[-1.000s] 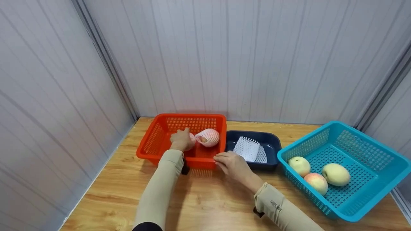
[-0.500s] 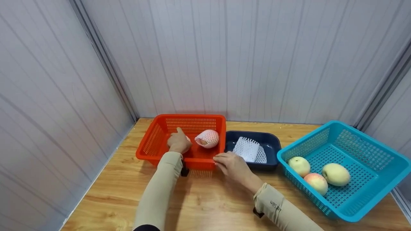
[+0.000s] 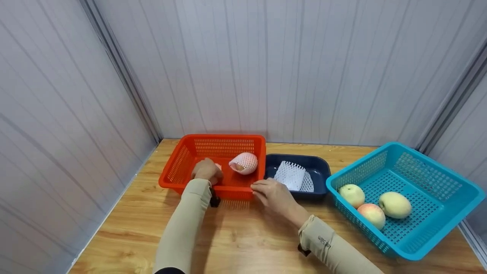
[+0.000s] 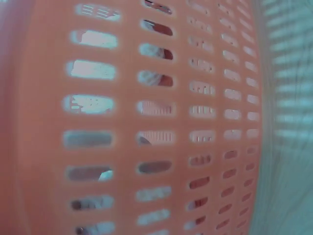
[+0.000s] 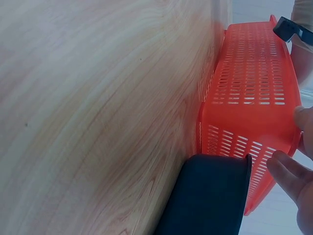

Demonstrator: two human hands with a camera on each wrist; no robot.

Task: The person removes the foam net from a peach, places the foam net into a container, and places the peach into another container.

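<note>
Inside the red slotted basket (image 3: pixel 228 137), my left hand (image 3: pixel 206 169) curls from above over a peach in a pink foam net (image 3: pixel 218 166). Only a sliver of that peach shows; the hand hides the rest, fingertips included. Beside it on the right lies another net-wrapped peach (image 3: pixel 248 162), its sleeve mouth facing front left. My right hand (image 3: pixel 274 195) grips the basket's front right corner, thumb and fingers at the rim. In the right wrist view those fingers lie against the red basket (image 5: pixel 247 120). The left wrist view is filled by the slotted basket wall (image 4: pixel 124 122).
A navy tray (image 3: pixel 323 167) with white foam nets (image 3: pixel 291 176) stands against the red basket's right side. Further right is a teal basket (image 3: pixel 452 171) holding three bare peaches. A panelled wall (image 3: pixel 247 68) rises behind the wooden table (image 3: pixel 236 236).
My left hand has shifted left and lower inside the red basket, and the peach under it has moved left along with it. The right hand keeps its place on the corner.
</note>
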